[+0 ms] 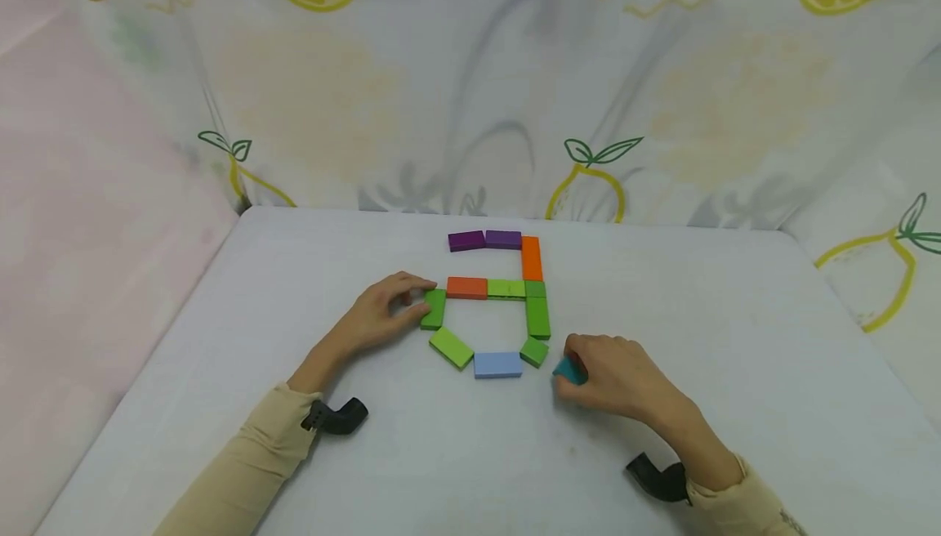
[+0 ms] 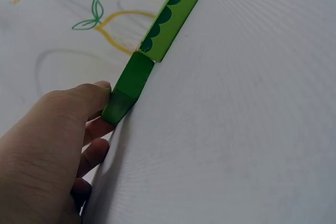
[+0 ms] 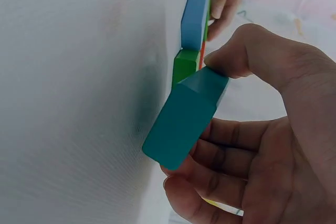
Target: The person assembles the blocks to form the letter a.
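In the head view my left hand (image 1: 382, 311) has its thumb and index finger at a green block (image 1: 434, 310), pinching it at the left of a flat outline of blocks. The left wrist view has the fingertips on the end of this green block (image 2: 128, 85). My right hand (image 1: 613, 377) grips a teal block (image 1: 569, 370) just right of the outline's lower corner. Seen from the right wrist, the teal block (image 3: 181, 119) is tilted between thumb and fingers, close over the cloth. Nearest it lies a short green block (image 1: 534, 351), beside a light blue block (image 1: 497, 364).
A lime block (image 1: 452, 347) joins the outline at lower left. Red-orange (image 1: 466, 288), light green (image 1: 506, 288) and green blocks (image 1: 538, 318) continue it. Further back lie an orange block (image 1: 532, 258) and two purple blocks (image 1: 503, 239). A patterned curtain (image 1: 470, 95) hangs behind the white table (image 1: 309, 250).
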`<state>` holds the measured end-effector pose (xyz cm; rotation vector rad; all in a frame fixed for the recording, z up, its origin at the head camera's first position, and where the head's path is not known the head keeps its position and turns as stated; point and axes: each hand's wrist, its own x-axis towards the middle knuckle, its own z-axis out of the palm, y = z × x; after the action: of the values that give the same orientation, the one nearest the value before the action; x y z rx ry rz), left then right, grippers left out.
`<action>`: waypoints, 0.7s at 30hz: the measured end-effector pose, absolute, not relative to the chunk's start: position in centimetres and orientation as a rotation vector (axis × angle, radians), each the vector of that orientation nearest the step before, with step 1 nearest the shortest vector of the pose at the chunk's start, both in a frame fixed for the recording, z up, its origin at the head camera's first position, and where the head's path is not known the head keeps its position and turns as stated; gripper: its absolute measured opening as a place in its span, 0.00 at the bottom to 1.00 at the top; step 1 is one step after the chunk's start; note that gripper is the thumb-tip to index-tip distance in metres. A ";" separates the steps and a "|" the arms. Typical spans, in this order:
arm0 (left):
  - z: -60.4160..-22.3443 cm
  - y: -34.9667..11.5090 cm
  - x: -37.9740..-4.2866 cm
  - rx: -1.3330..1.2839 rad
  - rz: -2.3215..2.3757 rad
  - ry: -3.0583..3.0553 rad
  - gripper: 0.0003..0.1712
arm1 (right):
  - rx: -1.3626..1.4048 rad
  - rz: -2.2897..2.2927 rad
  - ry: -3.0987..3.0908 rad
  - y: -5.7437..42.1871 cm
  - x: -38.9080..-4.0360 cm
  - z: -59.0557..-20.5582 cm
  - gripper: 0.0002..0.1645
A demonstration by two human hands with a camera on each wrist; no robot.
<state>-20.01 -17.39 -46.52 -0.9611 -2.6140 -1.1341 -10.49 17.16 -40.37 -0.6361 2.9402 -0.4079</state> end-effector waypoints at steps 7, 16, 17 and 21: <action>-46.4 -17.2 -20.1 -0.967 -1.126 -2.628 0.20 | -0.615 -0.397 2.957 17.1 -10.7 -40.6 0.12; -46.7 -17.3 -20.2 -0.950 -1.129 -2.647 0.19 | -0.607 -0.389 2.965 17.0 -10.8 -40.9 0.14; -46.7 -17.3 -20.2 -0.953 -1.129 -2.644 0.19 | -0.606 -0.392 2.965 17.0 -10.8 -40.9 0.14; -46.9 -17.5 -20.2 -0.970 -1.120 -2.631 0.20 | -0.601 -0.396 2.968 16.8 -10.8 -40.8 0.15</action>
<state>-20.22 -17.48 -46.86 -0.9695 -2.6309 -1.1196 -10.84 16.85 -40.85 -0.6010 2.9683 -0.3961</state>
